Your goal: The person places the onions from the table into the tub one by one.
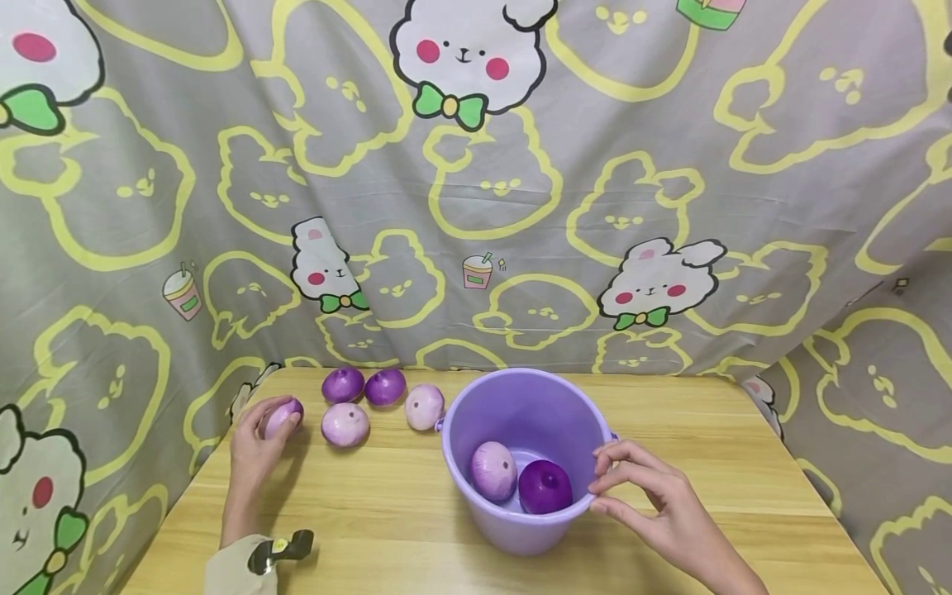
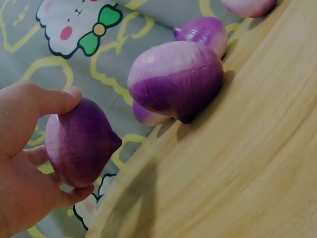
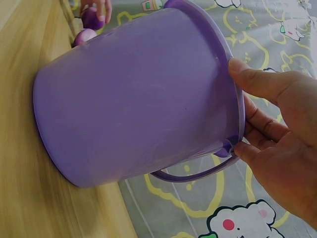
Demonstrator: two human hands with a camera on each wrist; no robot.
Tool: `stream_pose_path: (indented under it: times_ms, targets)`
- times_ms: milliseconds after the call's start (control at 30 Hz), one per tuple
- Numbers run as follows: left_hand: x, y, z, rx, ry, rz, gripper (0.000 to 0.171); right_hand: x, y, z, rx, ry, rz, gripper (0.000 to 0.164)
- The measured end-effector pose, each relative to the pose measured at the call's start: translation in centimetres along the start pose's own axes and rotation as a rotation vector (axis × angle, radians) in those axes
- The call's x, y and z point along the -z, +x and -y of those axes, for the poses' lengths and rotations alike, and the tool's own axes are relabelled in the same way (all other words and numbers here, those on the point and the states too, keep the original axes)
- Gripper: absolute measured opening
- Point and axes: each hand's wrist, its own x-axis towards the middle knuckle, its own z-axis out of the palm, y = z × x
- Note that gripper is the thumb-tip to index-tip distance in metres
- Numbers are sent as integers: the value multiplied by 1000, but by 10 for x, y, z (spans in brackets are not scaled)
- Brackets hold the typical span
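My left hand grips a purple-and-white toy onion between thumb and fingers, near the table's left edge. In the left wrist view the onion's pointed tip faces away from the palm. My right hand pinches the rim of a purple bucket, thumb outside and fingertips at the edge near the handle joint. Inside the bucket lie a pale onion and a dark purple onion. Closest to the left hand among the loose ones is a pale onion.
Two purple onions lie at the table's back edge. Another pale onion sits just left of the bucket. The wooden table meets a patterned grey curtain behind. The bucket's handle hangs down its far side.
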Motion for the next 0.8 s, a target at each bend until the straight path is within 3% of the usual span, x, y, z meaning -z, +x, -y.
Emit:
stream_pose_path:
  times_ms: [800]
  targets:
    - [-1, 1, -16, -75, -59, 12, 35, 0, 0, 1, 2, -7, 1, 47]
